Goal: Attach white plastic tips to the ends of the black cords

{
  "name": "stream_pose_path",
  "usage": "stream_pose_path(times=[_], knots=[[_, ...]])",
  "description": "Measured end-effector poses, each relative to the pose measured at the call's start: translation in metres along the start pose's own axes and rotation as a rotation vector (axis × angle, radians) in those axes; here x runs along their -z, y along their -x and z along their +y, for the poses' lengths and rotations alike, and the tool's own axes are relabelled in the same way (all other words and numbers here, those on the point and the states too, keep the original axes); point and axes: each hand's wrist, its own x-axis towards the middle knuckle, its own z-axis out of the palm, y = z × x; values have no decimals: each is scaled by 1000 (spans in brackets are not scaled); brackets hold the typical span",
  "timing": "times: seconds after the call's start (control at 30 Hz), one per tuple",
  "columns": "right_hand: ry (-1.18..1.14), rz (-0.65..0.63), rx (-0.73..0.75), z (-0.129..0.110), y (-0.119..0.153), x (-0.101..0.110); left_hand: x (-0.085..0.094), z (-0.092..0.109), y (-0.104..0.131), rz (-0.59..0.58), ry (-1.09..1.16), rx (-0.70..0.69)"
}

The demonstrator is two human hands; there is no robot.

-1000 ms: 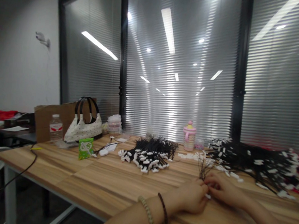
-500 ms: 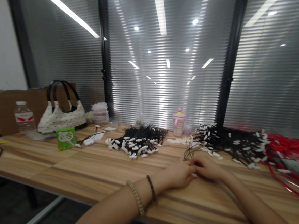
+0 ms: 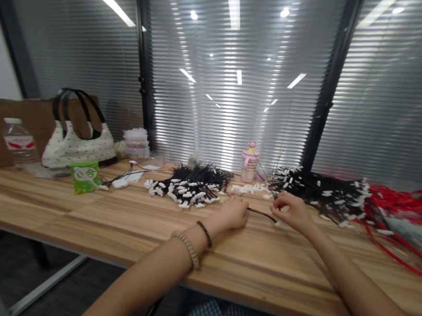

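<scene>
A black wire (image 3: 263, 213) runs low over the table (image 3: 136, 239), between the hands; whether it touches the wood cannot be told. Its long axis goes left to right, slanting a little toward the near edge, and its white connector (image 3: 277, 224) points right, ending just below the right hand (image 3: 291, 211). The left hand (image 3: 234, 213) is curled around the wire's other end, gripping it. The right hand pinches thin dark wires (image 3: 272, 191) between thumb and fingers; they reach up and away, mostly leftward. Beyond lie loose white pieces (image 3: 250, 188). Left of these, a wire bundle (image 3: 190, 188) has white ends facing near, dark ends facing the window (image 3: 232, 106). A larger wire pile (image 3: 317, 187) stretches sideways on the right, beside red straps (image 3: 399, 205).
</scene>
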Motion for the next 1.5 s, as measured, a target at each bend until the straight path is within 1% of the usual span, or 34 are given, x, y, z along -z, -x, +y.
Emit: stream_pose_path(times=[0.07, 0.13, 0.23, 0.3, 0.37, 0.43, 0.53, 0.6, 0.63, 0.67, 0.73, 0.8, 0.87, 0.93, 1.07, 1.17, 1.23, 1.37, 1.43, 1.5], knots=[[4, 25, -25, 6, 0, 3, -1, -14, -5, 25, 14, 55], [-1, 24, -40, 9, 1, 5, 0, -26, -9, 70, 31, 97], [1, 48, -56, 8, 1, 5, 5, -35, -15, 167, 57, 142], [-13, 89, -57, 5, 1, 4, 8, -36, -18, 287, 124, 118], [-63, 141, -77, 1, 1, 3, 10, -32, -18, 400, 201, 49], [-150, 184, -133, -1, 2, 3, 11, -27, -17, 456, 227, -12], [-276, 196, -216, -4, 2, 4, 15, -16, -11, 473, 163, -18], [-330, 190, -243, -7, 1, 4, 20, -7, -7, 476, 121, -19], [-357, 191, -252, -9, 1, 4, 23, -3, -5, 477, 112, -47], [-388, 189, -263, -10, 0, 4, 26, 2, -3, 474, 104, -104], [-468, 153, -295, -13, 0, 3, 30, 11, -1, 463, 89, -270], [-568, 67, -327, -15, 0, 2, 33, 18, 1, 441, 92, -422], [-668, -23, -330, -16, 0, 1, 33, 24, 2, 411, 135, -499], [-755, -80, -316, -18, 1, -1, 33, 27, 2, 405, 201, -518], [-937, -118, -321, -24, 0, 0, 37, 25, 1, 501, 370, -483], [-1029, -123, -312, -26, -1, 2, 44, 23, 0, 571, 509, -368], [-1043, -155, -303, -25, 0, 3, 48, 24, 0, 600, 590, -285], [-1023, -258, -297, -23, 2, 0, 49, 25, -2, 583, 767, -161], [-991, -303, -280, -22, 3, -1, 45, 25, -4, 561, 888, -95], [-916, -311, -231, -23, 4, -2, 39, 25, -8, 529, 1021, -15]])
